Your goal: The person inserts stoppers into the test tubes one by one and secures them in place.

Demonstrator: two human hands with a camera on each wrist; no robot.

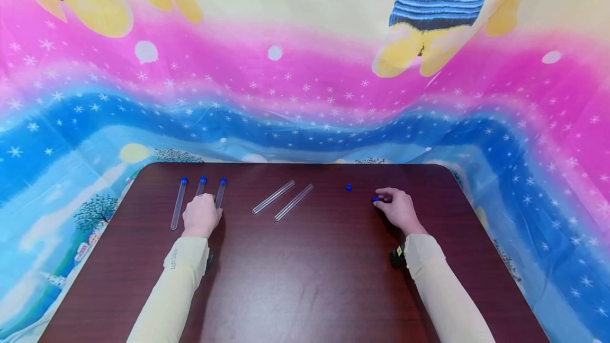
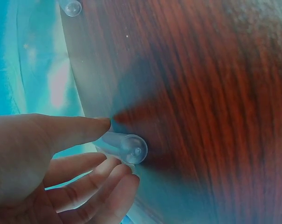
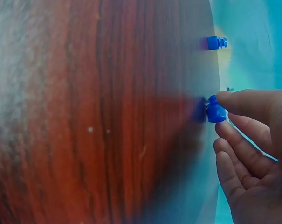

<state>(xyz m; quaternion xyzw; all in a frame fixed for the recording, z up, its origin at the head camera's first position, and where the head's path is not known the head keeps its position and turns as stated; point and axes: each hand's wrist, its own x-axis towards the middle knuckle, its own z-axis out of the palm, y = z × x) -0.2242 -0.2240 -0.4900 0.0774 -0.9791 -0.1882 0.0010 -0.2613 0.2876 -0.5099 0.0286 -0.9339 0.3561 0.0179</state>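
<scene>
My left hand (image 1: 201, 215) is low over the left part of the table, thumb and fingers on either side of a clear test tube (image 2: 134, 148) whose rounded end faces the wrist camera. In the head view this is the rightmost capped tube (image 1: 221, 195). Beside it lie a middle capped tube (image 1: 202, 187), partly hidden by the hand, and a left capped tube (image 1: 178, 205). Over at the right, my right hand (image 1: 399, 210) pinches a small ribbed blue cap (image 3: 216, 112) between thumb and fingertips, close to the tabletop. A second blue cap (image 1: 349, 187) stands farther left.
Two clear tubes without caps, a left one (image 1: 274, 197) and a right one (image 1: 294, 202), lie slanted mid-table. The dark wooden table (image 1: 286, 279) ends at a rounded back edge, with a patterned curtain (image 1: 305, 83) hanging behind it.
</scene>
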